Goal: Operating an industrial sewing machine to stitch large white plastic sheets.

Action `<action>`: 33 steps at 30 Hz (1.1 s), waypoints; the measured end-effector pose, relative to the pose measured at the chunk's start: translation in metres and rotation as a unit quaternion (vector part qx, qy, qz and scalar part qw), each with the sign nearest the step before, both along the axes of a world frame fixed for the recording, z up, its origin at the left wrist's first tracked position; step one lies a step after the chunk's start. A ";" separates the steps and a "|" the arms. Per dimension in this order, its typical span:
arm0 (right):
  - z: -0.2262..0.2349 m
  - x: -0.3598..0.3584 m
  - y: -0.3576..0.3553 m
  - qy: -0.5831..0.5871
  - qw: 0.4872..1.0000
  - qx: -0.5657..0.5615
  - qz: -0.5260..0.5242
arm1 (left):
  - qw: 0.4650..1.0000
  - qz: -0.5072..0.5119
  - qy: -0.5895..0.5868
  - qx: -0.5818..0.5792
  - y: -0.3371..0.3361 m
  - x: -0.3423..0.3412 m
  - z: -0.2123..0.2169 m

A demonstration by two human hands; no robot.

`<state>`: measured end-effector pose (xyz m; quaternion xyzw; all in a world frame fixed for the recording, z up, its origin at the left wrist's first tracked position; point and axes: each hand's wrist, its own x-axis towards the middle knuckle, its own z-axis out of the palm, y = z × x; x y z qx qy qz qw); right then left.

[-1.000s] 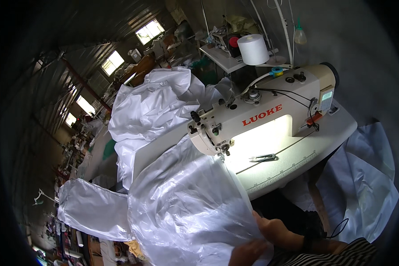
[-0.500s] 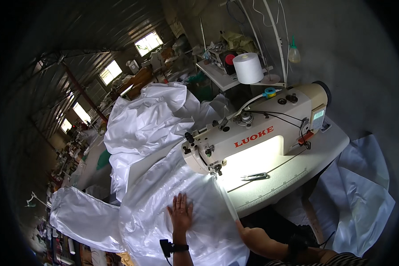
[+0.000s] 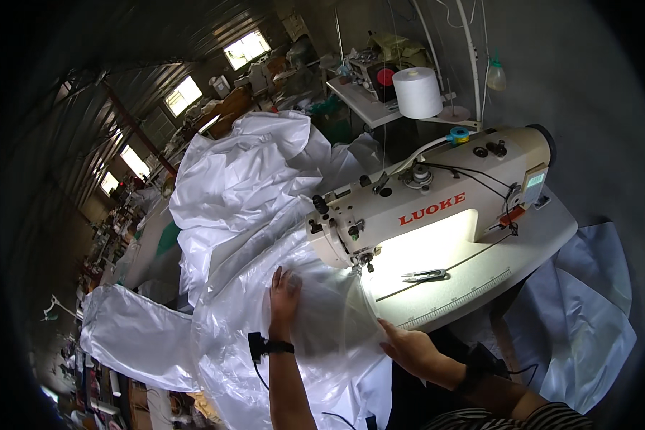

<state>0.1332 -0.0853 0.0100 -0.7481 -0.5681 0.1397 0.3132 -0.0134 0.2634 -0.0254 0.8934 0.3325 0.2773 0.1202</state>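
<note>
A large sheet of shiny white, partly see-through fabric (image 3: 330, 315) lies under the head of a sewing machine (image 3: 437, 193), its right edge running toward me from the needle area. My left hand (image 3: 285, 295) rests on top of it, left of the needle, holding nothing, its fingers slightly bent. At the fabric's right edge, near the table's front, my right hand (image 3: 414, 352) is closed on that edge; part of its grip is hidden. A pair of thread snips (image 3: 424, 275) lies on the lit machine table (image 3: 473, 276), right of the needle.
More white fabric (image 3: 244, 168) is heaped behind and left of the machine. Another white piece (image 3: 588, 308) hangs at the right. A white thread cone (image 3: 417, 93) stands behind the machine, near a hanging oil bottle (image 3: 495, 75). A dark strap with a cable (image 3: 271, 347) circles my left wrist.
My left hand has slid forward over the fabric toward the needle, and its fingers have drawn closer together. My right hand has moved up along the edge. The view has shifted slightly.
</note>
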 end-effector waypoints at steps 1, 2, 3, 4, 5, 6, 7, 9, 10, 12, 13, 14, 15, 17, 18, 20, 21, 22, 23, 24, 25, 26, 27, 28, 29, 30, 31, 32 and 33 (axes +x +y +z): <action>-0.010 0.005 -0.016 0.053 0.996 0.067 -0.011 | 1.000 -0.002 0.004 -0.005 -0.018 0.000 0.004; -0.023 0.012 -0.032 0.059 0.996 0.061 -0.014 | 0.993 -0.020 -0.095 -0.072 -0.057 -0.001 0.021; -0.031 0.012 -0.050 0.121 0.993 0.005 0.001 | 0.971 -0.032 -0.194 -0.133 -0.097 -0.011 0.039; -0.038 0.005 -0.059 0.181 0.982 -0.049 0.025 | 0.975 -0.038 -0.198 -0.093 -0.129 -0.033 0.040; -0.042 -0.006 -0.064 0.185 0.981 -0.053 0.032 | 0.977 -0.049 -0.201 -0.056 -0.160 -0.054 0.038; -0.050 -0.015 -0.064 0.215 0.970 -0.098 0.058 | 0.989 -0.027 -0.147 -0.003 -0.192 -0.068 0.045; -0.055 -0.023 -0.064 0.240 0.957 -0.141 0.075 | 0.994 -0.012 -0.098 0.049 -0.217 -0.074 0.050; -0.062 -0.039 -0.056 0.247 0.949 -0.177 0.081 | 0.997 0.045 -0.057 0.039 -0.241 -0.074 0.043; -0.064 -0.047 -0.049 0.245 0.939 -0.215 0.112 | 0.996 0.073 -0.049 0.010 -0.245 -0.082 0.031; -0.107 -0.065 -0.052 0.248 0.946 -0.160 0.133 | 0.992 0.108 -0.008 -0.065 -0.252 -0.095 0.007; -0.126 -0.070 -0.060 0.245 0.948 -0.156 0.130 | 0.988 0.095 0.024 -0.117 -0.255 -0.097 0.000; -0.140 -0.074 -0.066 0.283 0.936 -0.153 0.142 | 0.992 0.083 0.025 -0.090 -0.260 -0.099 -0.005; -0.148 -0.074 -0.068 0.323 0.921 -0.152 0.156 | 0.990 0.079 0.029 -0.115 -0.268 -0.100 0.003; -0.136 -0.077 -0.085 0.381 0.891 -0.151 0.196 | 0.982 0.033 0.011 -0.186 -0.283 -0.107 0.020; -0.100 -0.076 -0.093 0.419 0.863 -0.167 0.228 | 0.991 0.020 -0.025 -0.128 -0.297 -0.104 0.032; -0.031 -0.068 -0.118 0.462 0.828 -0.191 0.254 | 0.999 -0.042 -0.005 0.000 -0.335 -0.083 0.082; -0.009 -0.062 -0.126 0.453 0.852 -0.135 0.224 | 0.996 -0.075 0.013 0.056 -0.345 -0.074 0.086; 0.002 -0.057 -0.128 0.441 0.873 -0.078 0.193 | 0.994 -0.098 0.023 0.049 -0.357 -0.061 0.091; 0.003 -0.050 -0.131 0.441 0.875 -0.077 0.187 | 0.992 -0.101 0.031 -0.068 -0.365 -0.059 0.082; 0.001 -0.040 -0.136 0.478 0.839 -0.204 0.163 | 0.986 -0.135 0.079 -0.059 -0.366 -0.056 0.068; -0.006 -0.029 -0.140 0.507 0.785 -0.328 0.140 | 0.976 -0.164 0.130 -0.051 -0.364 -0.051 0.055; -0.021 -0.028 -0.146 0.522 0.781 -0.328 0.104 | 0.976 -0.165 0.131 -0.052 -0.363 -0.049 0.043; -0.021 -0.026 -0.148 0.525 0.780 -0.329 0.093 | 0.973 -0.189 0.123 -0.052 -0.366 -0.047 0.036; -0.017 -0.022 -0.149 0.491 0.833 -0.247 0.055 | 0.969 -0.213 0.114 -0.052 -0.370 -0.044 0.031; -0.018 -0.017 -0.140 0.452 0.876 -0.162 0.030 | 0.969 -0.211 0.118 -0.052 -0.373 -0.044 0.025; -0.020 -0.016 -0.130 0.456 0.875 -0.161 0.034 | 0.971 -0.203 0.115 -0.046 -0.376 -0.043 0.020; -0.020 -0.016 -0.117 0.349 0.930 -0.118 0.014 | 0.973 -0.200 0.109 -0.040 -0.377 -0.041 0.016; -0.022 -0.016 -0.105 0.236 0.969 -0.073 -0.005 | 0.973 -0.194 0.120 -0.038 -0.379 -0.037 0.012; -0.025 -0.019 -0.092 0.238 0.969 -0.070 -0.004 | 0.973 -0.193 0.122 -0.036 -0.383 -0.034 0.013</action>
